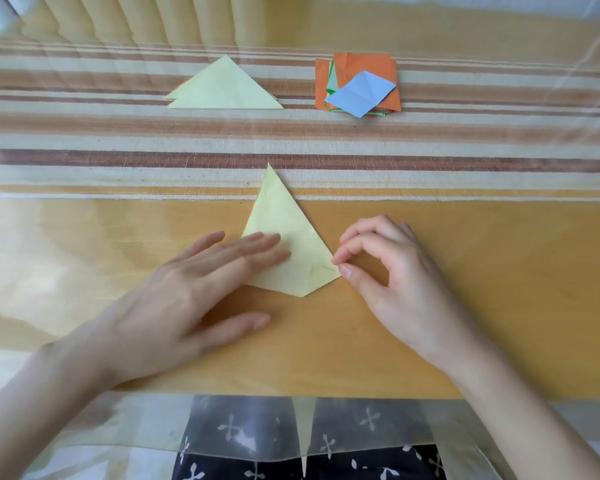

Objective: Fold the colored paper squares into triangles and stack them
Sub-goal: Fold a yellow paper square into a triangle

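Note:
A pale yellow folded paper triangle [286, 233] lies on the table in front of me, its tip pointing away. My left hand [194, 289] lies flat with straight fingers pressing the paper's left part. At the paper's right corner my right hand [392, 275] pinches the edge between thumb and forefinger. Further back on the left rests a stack of yellow folded triangles [224, 86]. Back right sits a pile of unfolded squares [357, 84], orange and green, with a light blue square [359, 93] on top.
The table [465, 254] is covered by a striped cloth under a clear plastic sheet. Its front edge runs just below my wrists, with dark patterned fabric [291, 462] beneath. A curtain hangs behind the table.

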The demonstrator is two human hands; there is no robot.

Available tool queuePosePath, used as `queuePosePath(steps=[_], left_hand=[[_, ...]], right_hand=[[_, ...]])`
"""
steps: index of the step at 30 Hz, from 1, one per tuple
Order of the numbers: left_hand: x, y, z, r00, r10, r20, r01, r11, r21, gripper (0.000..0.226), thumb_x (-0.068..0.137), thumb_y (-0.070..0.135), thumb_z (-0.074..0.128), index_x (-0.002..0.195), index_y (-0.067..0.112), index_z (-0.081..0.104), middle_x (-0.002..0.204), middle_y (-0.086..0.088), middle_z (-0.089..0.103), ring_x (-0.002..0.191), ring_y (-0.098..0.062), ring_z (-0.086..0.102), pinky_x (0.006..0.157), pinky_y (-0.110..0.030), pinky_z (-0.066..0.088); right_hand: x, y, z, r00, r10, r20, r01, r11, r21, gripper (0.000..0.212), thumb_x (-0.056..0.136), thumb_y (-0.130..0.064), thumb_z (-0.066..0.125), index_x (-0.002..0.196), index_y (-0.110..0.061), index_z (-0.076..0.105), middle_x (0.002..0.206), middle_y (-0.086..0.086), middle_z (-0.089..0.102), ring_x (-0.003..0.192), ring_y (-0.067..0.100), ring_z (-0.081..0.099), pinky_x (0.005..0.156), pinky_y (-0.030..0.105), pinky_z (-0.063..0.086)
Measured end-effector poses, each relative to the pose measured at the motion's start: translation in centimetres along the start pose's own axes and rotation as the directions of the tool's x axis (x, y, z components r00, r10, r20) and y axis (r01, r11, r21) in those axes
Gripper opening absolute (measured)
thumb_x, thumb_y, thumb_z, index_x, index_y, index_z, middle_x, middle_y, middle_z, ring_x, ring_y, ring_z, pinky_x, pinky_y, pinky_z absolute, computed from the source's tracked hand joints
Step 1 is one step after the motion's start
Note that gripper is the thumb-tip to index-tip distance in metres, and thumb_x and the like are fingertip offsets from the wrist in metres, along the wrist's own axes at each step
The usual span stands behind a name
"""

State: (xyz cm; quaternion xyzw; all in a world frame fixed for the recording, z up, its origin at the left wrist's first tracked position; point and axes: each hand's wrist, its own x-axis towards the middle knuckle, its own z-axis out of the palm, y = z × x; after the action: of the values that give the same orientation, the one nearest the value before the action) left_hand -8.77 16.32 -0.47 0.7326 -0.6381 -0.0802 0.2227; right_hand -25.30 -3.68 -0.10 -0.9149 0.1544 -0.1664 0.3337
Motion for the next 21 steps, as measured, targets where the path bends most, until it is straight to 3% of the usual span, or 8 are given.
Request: queuePosePath(steps=[3,7,11,14,16,18,21], left_hand=[[1.2,-0.5,-0.9,0.999,-0.027,-0.039,0.023,0.994,-0.108,0.062,0.086,0.057,0.054,0.136,0.020,0.050,0.140,0.009,0.049,0.127,-0.005,0.046,0.106,-0.029,0.035],[2.1,-1.2,-0.8,0.994,0.040,-0.102,-0.042,0.999,-0.026,0.050,0.089,0.053,0.053,0.124,0.018,0.060,0.124,0.009,0.059,0.113,-0.012,0.055,0.095,-0.034,0.044],[2.2,-1.0,-0.5,0.987,0.036,-0.157,-0.038,0.999,-0.006,0.044,0.096,0.049,0.044,0.107,0.015,0.069,0.118,0.004,0.065,0.107,-0.016,0.060,0.091,-0.040,0.048],[2.4,-0.8,-0.5,0.981,0.017,-0.193,-0.024,0.999,-0.032,0.048,0.097,0.052,0.040,0.096,0.015,0.071,0.112,0.004,0.068,0.102,-0.015,0.062,0.087,-0.039,0.050],[2.5,-0.9,-0.7,0.981,-0.011,-0.192,-0.007,0.996,-0.092,0.051,0.095,0.055,0.042,0.095,0.013,0.070,0.108,0.004,0.068,0.099,-0.013,0.063,0.086,-0.035,0.050],[2.5,-0.7,-0.8,0.973,-0.099,-0.208,0.057,0.978,-0.199,0.053,0.091,0.058,0.046,0.091,0.009,0.068,0.093,0.011,0.068,0.085,-0.006,0.061,0.078,-0.024,0.047],[3.0,-0.1,-0.8,0.919,-0.315,-0.238,0.232,0.918,-0.320,0.028,0.091,0.045,0.060,0.084,0.018,0.057,0.065,0.019,0.056,0.061,0.002,0.050,0.061,-0.010,0.037]], right_hand=[[-0.3,0.0,0.1,0.999,-0.053,0.012,0.053,0.998,-0.019,0.019,0.086,-0.033,0.061,0.095,-0.017,0.066,0.106,-0.010,0.057,0.116,0.010,0.045,0.099,0.008,0.027],[-0.3,-0.3,0.9,0.977,-0.211,0.008,0.208,0.957,-0.201,0.043,0.081,-0.050,0.057,0.101,-0.014,0.067,0.105,-0.004,0.061,0.119,0.020,0.049,0.100,0.029,0.036],[-0.3,-0.4,1.3,0.957,-0.283,-0.063,0.244,0.904,-0.350,0.039,0.084,-0.046,0.054,0.092,-0.013,0.072,0.097,-0.002,0.064,0.111,0.023,0.055,0.092,0.035,0.043],[-0.2,-0.4,1.4,0.940,-0.318,-0.126,0.257,0.900,-0.352,0.030,0.089,-0.035,0.054,0.087,-0.013,0.074,0.091,-0.002,0.065,0.102,0.022,0.056,0.087,0.034,0.044],[-0.1,-0.5,1.2,0.954,-0.248,-0.168,0.195,0.939,-0.282,0.028,0.088,-0.032,0.055,0.083,-0.012,0.074,0.089,-0.002,0.065,0.097,0.021,0.054,0.086,0.029,0.042],[0.1,-0.8,0.9,0.975,-0.101,-0.199,0.066,0.983,-0.173,0.021,0.086,-0.028,0.064,0.079,-0.011,0.072,0.087,-0.003,0.063,0.092,0.020,0.053,0.083,0.017,0.037],[0.4,-1.1,1.3,0.979,0.053,-0.198,-0.079,0.989,-0.127,0.015,0.086,-0.021,0.070,0.075,-0.011,0.066,0.089,-0.004,0.057,0.091,0.018,0.047,0.081,0.013,0.033]])
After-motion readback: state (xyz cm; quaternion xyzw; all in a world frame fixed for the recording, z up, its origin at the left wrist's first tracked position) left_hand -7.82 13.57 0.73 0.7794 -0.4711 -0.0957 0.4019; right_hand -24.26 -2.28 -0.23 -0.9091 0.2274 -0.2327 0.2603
